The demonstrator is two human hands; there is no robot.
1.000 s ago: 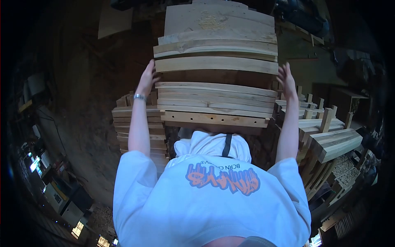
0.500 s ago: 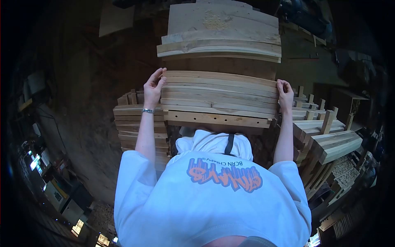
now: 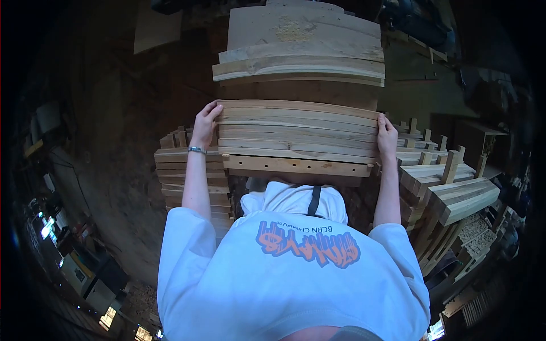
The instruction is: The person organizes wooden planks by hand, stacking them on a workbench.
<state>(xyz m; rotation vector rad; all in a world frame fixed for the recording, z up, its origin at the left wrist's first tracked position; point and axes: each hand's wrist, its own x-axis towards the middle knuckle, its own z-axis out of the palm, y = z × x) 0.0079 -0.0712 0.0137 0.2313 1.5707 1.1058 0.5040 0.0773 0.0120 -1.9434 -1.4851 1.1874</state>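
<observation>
Several long wooden strips (image 3: 296, 129) lie side by side in front of me, forming a flat row. My left hand (image 3: 206, 124) is closed on the left end of the farthest wooden strip (image 3: 296, 105), its thumb on the near side. At the opposite end, my right hand (image 3: 387, 136) grips the same strip with bent fingers. Part of the fingers on both hands is hidden behind the wood. A pale rail (image 3: 296, 165) with several dark holes runs along the near edge of the row.
Beyond the row, more boards (image 3: 301, 65) lie by a pale panel (image 3: 330, 34) with sawdust on it. A stack of lumber (image 3: 193, 170) stands at left. Glued-looking wooden blocks (image 3: 463, 200) with upright posts stand at right.
The far strip now sits slightly lower against the row, and both hands have come down with it. My right fingers wrap closer around its end. The whole view has shifted slightly.
</observation>
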